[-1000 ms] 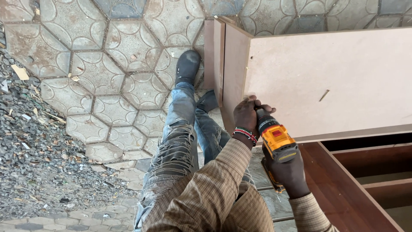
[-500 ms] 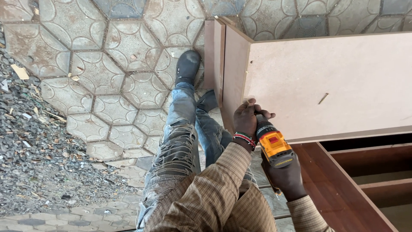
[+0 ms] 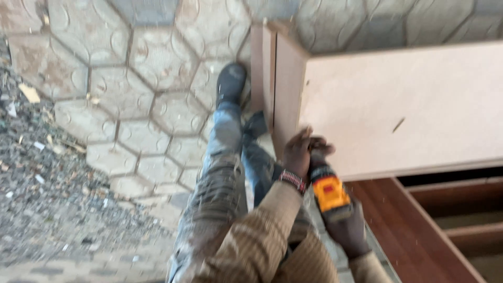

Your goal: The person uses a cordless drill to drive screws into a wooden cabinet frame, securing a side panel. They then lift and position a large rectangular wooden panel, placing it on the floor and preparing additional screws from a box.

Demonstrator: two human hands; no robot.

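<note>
A yellow and black cordless drill [image 3: 327,189] points at the near corner of a pale board panel [image 3: 403,110]. My right hand [image 3: 346,230] grips the drill's handle from below. My left hand [image 3: 299,151] wraps around the drill's front end, against the panel's upright edge [image 3: 287,97]; a beaded band sits on that wrist. The drill's tip is hidden behind my left hand. The frame is blurred.
A reddish-brown cabinet frame [image 3: 419,230] with inner rails lies at the lower right under the pale panel. My legs in worn jeans and a dark shoe [image 3: 230,84] stretch over hexagonal paving [image 3: 120,105]. A strip of gravel and debris [image 3: 36,188] runs along the left.
Both hands and the drill have shifted slightly left and down along the panel's corner. The view has blurred with head motion.
</note>
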